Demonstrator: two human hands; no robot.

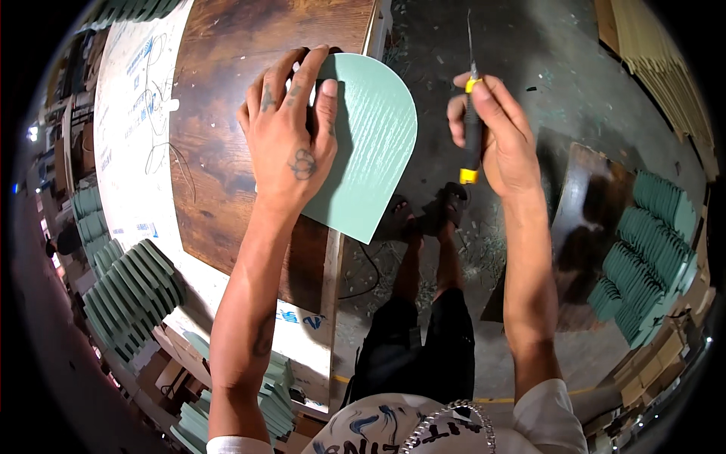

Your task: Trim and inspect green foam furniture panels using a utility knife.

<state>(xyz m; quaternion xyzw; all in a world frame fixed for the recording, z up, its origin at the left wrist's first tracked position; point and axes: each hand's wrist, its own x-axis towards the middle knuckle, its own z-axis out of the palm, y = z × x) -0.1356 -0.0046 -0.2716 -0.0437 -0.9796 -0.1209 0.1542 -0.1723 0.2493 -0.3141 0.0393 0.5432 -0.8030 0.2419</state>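
Green arched panel (370,144) lay under the left hand (291,144), whose spread fingers pressed it flat at the right edge of the dark wooden workbench (219,91), its rounded end overhanging the floor. The right hand (491,132) was clamped around a black-and-yellow thin-bladed tool (471,121), held upright just beside the panel. Stacks of similar green panels (132,295) sat by the bench's left edge
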